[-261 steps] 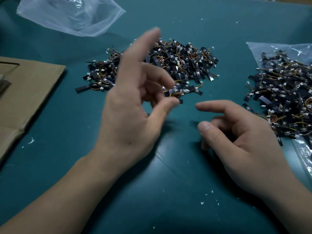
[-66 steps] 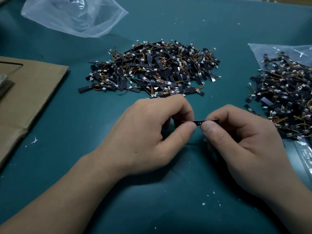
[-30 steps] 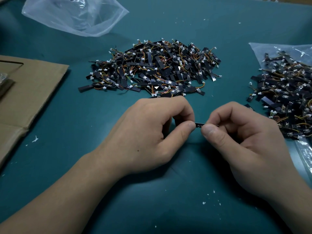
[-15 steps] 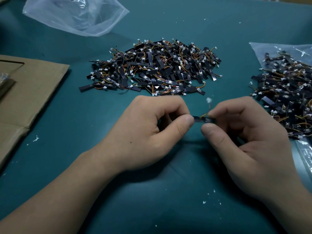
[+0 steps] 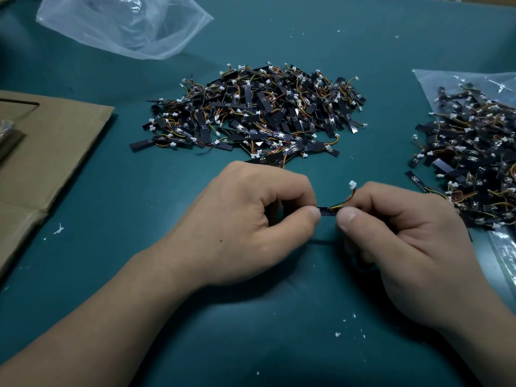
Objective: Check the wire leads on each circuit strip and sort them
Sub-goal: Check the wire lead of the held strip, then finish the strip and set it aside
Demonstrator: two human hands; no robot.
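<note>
Nearest the camera, both forearms lie over the teal tabletop (image 5: 251,344), where a few white flecks (image 5: 337,334) are scattered. Just beyond them the left hand (image 5: 251,219) and right hand (image 5: 405,247) meet over the middle of the tabletop, knuckles up. The fingers (image 5: 312,216) of each hand are curled and pinch opposite ends of one short black circuit strip (image 5: 326,211), which is held level just above the surface. Its orange and yellow wire leads (image 5: 344,203) rise from the right end past the right forefinger, ending in a small white connector (image 5: 352,185) that sticks up free.

This looks like the checking step: the strip is presented to the eye with its leads exposed. The next move likely calls for a gentle tug or flex at the solder end, then releasing one pinch to drop the strip on the proper heap.

Farther off, a broad central pile of strips (image 5: 251,115) lies loose on the tabletop, and a second pile (image 5: 469,163) sits at the right on a clear plastic bag (image 5: 435,79). Which is the sorted one cannot be told. Flattened cardboard (image 5: 50,152) lies at the left, and another clear bag (image 5: 125,26) lies at the far left edge.
</note>
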